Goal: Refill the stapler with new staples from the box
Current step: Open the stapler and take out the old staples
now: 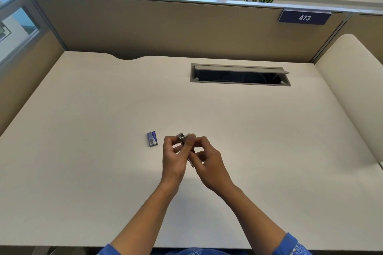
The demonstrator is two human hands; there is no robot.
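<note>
Fingers of left hand (pixel 173 156) and right hand (pixel 207 161) pinch the small stapler (pixel 185 141) between them, held above the desk (pixel 269 130) (metal end poking up past the fingertips), blue staple box (pixel 152 138) lying flat just left, untouched.

surface: pale cream desk (pixel 83 130) | on it: one small blue staple box (pixel 152 139), flat, left of the middle, nearer the front edge | built in: open grey cable slot (pixel 240 74) near back edge, right side
</note>
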